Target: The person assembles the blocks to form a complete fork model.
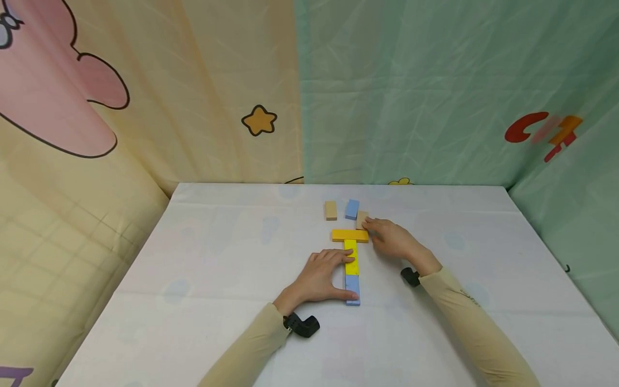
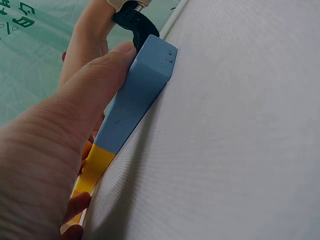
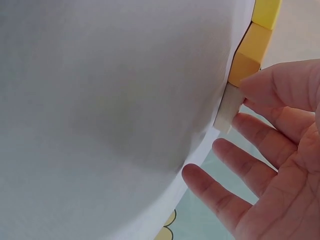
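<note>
A blue wooden block [image 1: 352, 283] and a bright yellow length of block [image 1: 351, 267] lie end to end on the white table. Across their far end sits an orange-yellow block [image 1: 341, 235], so the row makes a T. My left hand [image 1: 316, 277] spans the stem: its thumb rests on the blue block and its fingertips touch the yellow part. At the far right of the crossbar, my right hand [image 1: 393, 239] pinches a plain wooden block [image 3: 228, 107] between thumb and index finger. That block touches the crossbar's end; the other right fingers are spread.
Beyond the T lie a second plain wooden block [image 1: 331, 210] and a second blue block [image 1: 352, 209]. The white-covered table [image 1: 232, 242] ends at printed curtains [image 1: 411, 97] behind and at the sides. Each wrist wears a black camera [image 1: 302, 325].
</note>
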{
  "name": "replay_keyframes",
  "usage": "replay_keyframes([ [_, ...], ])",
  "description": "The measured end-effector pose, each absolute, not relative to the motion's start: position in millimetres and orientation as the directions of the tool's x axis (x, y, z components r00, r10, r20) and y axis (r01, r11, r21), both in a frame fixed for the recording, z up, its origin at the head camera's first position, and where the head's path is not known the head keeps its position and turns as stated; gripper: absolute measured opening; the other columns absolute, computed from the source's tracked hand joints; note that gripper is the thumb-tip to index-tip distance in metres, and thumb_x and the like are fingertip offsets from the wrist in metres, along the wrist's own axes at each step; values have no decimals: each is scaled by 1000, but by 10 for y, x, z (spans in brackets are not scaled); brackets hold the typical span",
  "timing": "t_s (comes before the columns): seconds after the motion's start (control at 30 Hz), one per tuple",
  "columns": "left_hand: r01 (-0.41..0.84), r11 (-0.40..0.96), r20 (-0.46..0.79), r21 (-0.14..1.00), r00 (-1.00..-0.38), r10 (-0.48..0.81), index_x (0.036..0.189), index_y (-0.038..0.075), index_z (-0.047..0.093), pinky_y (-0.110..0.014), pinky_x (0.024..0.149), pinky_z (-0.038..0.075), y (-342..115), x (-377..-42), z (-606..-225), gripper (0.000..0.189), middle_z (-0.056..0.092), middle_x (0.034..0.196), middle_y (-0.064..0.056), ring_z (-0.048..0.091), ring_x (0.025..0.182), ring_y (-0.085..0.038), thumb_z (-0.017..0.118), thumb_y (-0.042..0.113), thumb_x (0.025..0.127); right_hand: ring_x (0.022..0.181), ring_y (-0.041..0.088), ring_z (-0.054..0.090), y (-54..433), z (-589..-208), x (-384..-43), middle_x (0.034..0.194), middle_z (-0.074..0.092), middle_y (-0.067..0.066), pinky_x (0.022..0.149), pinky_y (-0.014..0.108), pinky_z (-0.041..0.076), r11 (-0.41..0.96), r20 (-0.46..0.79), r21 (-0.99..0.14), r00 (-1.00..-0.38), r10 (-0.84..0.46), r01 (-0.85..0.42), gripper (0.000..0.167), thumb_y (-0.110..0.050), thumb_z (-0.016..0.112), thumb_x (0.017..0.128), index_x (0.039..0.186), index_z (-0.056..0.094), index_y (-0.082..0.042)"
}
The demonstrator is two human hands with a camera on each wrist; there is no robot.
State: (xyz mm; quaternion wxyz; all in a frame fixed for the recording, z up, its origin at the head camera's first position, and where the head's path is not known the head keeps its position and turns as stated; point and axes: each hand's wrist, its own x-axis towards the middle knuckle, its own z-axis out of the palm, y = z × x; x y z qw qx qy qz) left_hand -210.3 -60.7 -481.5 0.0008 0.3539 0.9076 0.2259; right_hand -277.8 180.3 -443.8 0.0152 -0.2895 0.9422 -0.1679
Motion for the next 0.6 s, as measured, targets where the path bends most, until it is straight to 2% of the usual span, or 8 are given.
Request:
replay_keyframes([
  [0.6, 638, 649, 145, 415, -751, 645, 137, 22, 49, -37, 95, 29, -609, -2111, -4815, 83, 37, 146, 8, 31, 131, -13, 64, 72, 72, 128, 38, 39, 1824, -4418, -2785, 139, 43, 23, 102, 51, 31, 748, 60, -364, -815, -576, -555, 41, 1, 56, 91, 132, 50, 8],
])
